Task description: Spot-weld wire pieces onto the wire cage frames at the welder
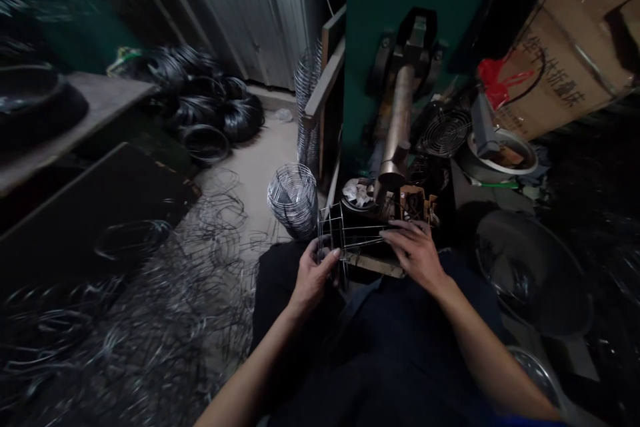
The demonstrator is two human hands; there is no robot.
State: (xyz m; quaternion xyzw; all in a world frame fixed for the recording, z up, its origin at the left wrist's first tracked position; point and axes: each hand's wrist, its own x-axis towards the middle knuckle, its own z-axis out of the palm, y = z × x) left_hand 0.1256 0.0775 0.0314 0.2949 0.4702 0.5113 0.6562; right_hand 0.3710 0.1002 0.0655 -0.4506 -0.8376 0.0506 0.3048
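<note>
Between my two hands, above my lap, is a small wire frame [332, 219] made of thin bright metal rods. My left hand [316, 269] is closed around its left end, thumb on top. The fingers of my right hand [414, 250] pinch the long rods that run out to the right. Just behind the frame a machine's thick metal cylinder arm [399, 120] juts toward me from a green housing. A stack of round wire rings [293, 199] stands beside my left knee, left of the frame.
Loose wire pieces [200, 307] litter the floor at left. Black wire coils [200, 100] lie by the metal wall. A tall wire stack [309, 113] leans by a wooden frame. At right are a bowl [525, 147], a cardboard box [580, 47] and a dark round basin [533, 270].
</note>
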